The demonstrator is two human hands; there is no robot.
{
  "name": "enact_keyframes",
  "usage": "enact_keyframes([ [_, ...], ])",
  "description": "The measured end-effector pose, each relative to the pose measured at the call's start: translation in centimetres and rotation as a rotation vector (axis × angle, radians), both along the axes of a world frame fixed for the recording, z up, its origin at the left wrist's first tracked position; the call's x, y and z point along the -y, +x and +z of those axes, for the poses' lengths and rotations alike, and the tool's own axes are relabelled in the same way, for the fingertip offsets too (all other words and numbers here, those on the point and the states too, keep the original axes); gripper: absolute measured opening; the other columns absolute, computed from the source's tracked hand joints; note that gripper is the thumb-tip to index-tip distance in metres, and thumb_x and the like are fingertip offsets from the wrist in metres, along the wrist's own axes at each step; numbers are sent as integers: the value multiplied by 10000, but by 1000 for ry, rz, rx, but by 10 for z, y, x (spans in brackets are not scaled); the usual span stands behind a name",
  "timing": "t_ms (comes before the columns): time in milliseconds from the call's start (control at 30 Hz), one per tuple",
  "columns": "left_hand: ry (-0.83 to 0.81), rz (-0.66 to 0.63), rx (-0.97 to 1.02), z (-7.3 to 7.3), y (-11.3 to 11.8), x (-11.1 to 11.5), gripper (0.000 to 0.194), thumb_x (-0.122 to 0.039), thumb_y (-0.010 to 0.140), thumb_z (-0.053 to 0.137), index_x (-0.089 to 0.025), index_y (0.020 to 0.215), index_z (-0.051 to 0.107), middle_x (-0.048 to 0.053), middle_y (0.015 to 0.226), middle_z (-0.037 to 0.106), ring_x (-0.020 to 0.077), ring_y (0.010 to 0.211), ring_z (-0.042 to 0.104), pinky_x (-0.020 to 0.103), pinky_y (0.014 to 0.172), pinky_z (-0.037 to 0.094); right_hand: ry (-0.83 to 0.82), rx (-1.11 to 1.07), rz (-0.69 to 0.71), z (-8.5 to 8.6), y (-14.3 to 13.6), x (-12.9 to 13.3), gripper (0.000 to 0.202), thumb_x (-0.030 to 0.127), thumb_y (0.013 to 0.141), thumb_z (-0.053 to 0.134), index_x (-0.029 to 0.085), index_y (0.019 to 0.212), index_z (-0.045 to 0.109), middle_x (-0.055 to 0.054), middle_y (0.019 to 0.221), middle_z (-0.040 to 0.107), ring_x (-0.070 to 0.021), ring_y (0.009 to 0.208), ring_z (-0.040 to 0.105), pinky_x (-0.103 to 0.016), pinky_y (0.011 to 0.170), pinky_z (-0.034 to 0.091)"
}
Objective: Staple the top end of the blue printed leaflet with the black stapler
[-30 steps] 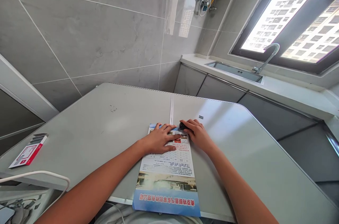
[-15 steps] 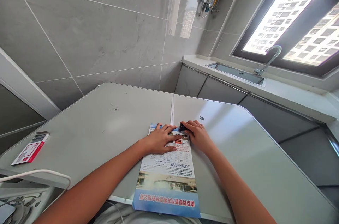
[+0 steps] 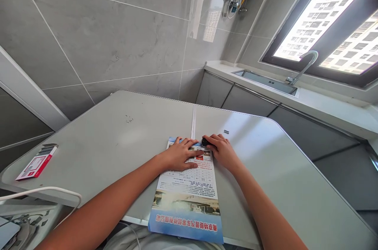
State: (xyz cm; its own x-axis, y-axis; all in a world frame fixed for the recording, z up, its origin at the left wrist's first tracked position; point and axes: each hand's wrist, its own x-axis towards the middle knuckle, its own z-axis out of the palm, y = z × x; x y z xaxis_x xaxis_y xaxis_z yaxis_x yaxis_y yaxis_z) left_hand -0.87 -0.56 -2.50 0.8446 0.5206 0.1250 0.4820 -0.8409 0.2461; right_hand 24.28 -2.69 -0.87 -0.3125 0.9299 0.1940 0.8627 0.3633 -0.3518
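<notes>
A printed leaflet (image 3: 189,202) with blue ends lies on the table, its near end reaching over the edge towards me. My left hand (image 3: 181,154) rests flat on its far part, fingers spread. At the leaflet's far right corner, my right hand (image 3: 221,149) has its fingers closed on a small black stapler (image 3: 204,141), most of which the fingers hide. Two short dark staple strips (image 3: 226,132) lie just beyond that hand. Loose staples (image 3: 129,119) are scattered on the left half of the table.
A red and white box (image 3: 37,163) with grey staple strips at its end lies at the table's left. A white cable (image 3: 44,190) loops by the near left edge. Beyond the table (image 3: 141,124) stand a counter with a sink (image 3: 265,81) and a tiled wall.
The view has shifted very slightly. Both hands keep their places on the leaflet and the stapler, with no clear movement.
</notes>
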Motion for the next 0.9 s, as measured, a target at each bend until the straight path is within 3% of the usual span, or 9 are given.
enact_keyframes([
  [900,-2,5,22,-2,0,2,590,-584,973,548,-460,1537,425,102,1654,341,406,1466,348,708,1119,270,9,48,-60,3,-9,6,413,170,977,486,322,1331,635,-67,1099,712,-277,1051,554,-422,889,417],
])
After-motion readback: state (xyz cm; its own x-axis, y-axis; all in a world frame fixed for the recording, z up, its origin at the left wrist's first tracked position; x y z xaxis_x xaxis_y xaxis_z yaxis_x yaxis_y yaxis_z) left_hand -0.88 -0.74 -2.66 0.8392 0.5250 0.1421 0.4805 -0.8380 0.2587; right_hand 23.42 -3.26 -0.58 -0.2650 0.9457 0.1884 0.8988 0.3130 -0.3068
